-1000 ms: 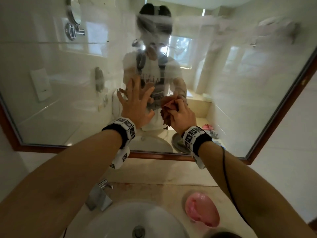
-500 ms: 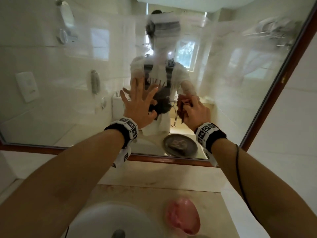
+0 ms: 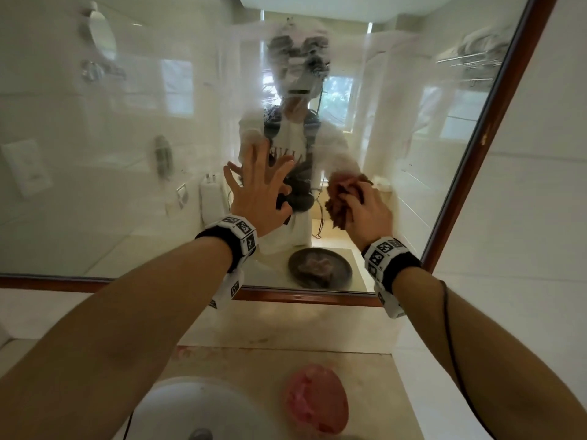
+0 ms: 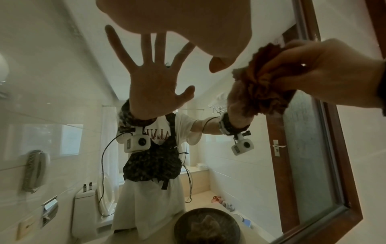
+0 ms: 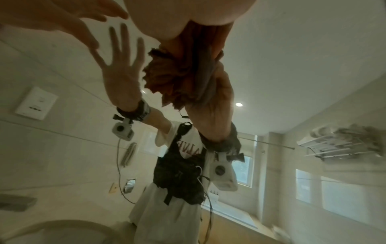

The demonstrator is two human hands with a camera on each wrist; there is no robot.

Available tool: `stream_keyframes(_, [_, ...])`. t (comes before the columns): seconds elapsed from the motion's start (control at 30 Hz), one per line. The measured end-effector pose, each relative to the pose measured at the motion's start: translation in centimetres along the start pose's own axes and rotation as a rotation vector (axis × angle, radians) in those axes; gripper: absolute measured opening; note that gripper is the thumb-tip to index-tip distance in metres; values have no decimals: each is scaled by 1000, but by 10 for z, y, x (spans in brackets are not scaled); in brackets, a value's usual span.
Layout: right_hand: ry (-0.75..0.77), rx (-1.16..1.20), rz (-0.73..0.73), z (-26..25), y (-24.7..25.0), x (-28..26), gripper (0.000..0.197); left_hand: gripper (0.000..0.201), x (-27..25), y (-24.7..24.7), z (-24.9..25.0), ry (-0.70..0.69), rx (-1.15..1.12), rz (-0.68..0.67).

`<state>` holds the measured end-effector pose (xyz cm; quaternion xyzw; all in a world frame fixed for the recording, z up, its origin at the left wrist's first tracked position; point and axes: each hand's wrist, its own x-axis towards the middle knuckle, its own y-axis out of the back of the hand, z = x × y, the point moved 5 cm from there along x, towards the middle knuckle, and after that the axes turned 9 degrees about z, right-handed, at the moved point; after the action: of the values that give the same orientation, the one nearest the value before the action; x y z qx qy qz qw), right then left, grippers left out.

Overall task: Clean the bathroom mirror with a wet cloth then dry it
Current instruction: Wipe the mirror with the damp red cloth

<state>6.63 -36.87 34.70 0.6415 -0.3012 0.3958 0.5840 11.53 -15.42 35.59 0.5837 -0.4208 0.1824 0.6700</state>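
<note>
The wood-framed mirror (image 3: 95, 154) fills the wall ahead, its glass hazy with wipe streaks. My left hand (image 3: 259, 188) lies flat on the glass with its fingers spread; its palm fills the top of the left wrist view (image 4: 177, 16). To its right, my right hand (image 3: 368, 214) grips a crumpled red-brown cloth (image 3: 338, 201) and presses it against the mirror near the lower right corner. The left wrist view shows the cloth (image 4: 263, 92) bunched in the right hand (image 4: 325, 74), touching its own reflection. In the right wrist view the cloth (image 5: 200, 38) hangs under my palm.
The brown mirror frame (image 3: 495, 128) slants down the right side, with white tiled wall (image 3: 524, 249) beyond it. Below lie a beige counter (image 3: 365, 369), a white basin (image 3: 197, 404) and a pink soap dish (image 3: 317, 398). A dark plate holding a cloth shows only as a reflection.
My right hand has slid the cloth rightward across the glass, away from the left hand. The left hand stays flat on the mirror. The head view has turned to the right.
</note>
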Motion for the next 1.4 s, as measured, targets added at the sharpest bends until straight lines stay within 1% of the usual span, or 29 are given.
stream_keyframes(0.03, [58, -7, 20, -8, 0, 4, 33, 90, 2, 0, 2, 3, 1, 1])
stream_keyframes(0.1, [112, -11, 53, -16, 3, 14, 31, 91, 4, -1, 8, 2, -8, 2])
stream_keyframes(0.2, [117, -44, 98, -1, 12, 26, 41, 92, 8, -2, 16, -16, -29, 15])
stream_keyframes(0.33, [-19, -121, 140, 48, 36, 47, 55, 90, 16, 2, 26, -37, -28, 19])
stream_keyframes(0.43, [-145, -181, 144, 79, 59, 62, 58, 86, 24, 7, 37, -49, -44, 40])
stream_keyframes(0.53, [-232, -227, 139, 98, 75, 66, 53, 85, 29, 6, 47, -62, -63, 56])
stream_keyframes(0.67, [-269, -221, 121, 100, 78, 59, 31, 86, 30, 4, 58, -73, -69, 67])
stream_keyframes(0.83, [-373, -159, -68, 88, 59, 41, 31, 87, 24, 2, 59, -84, -88, 85])
stream_keyframes(1.1, [-365, -96, -207, 49, 27, 28, 29, 92, 10, -2, 14, -39, -25, 47])
stream_keyframes(1.17, [-342, -79, -225, 34, 20, 24, 27, 90, 5, -1, 3, -30, -29, 44])
stream_keyframes(1.3, [-229, -90, -275, -6, -7, 13, 19, 85, -5, 2, -18, 4, -37, 31])
stream_keyframes(1.4, [-144, -75, -331, -45, -35, 3, 23, 86, -16, 6, -36, 32, -30, 15])
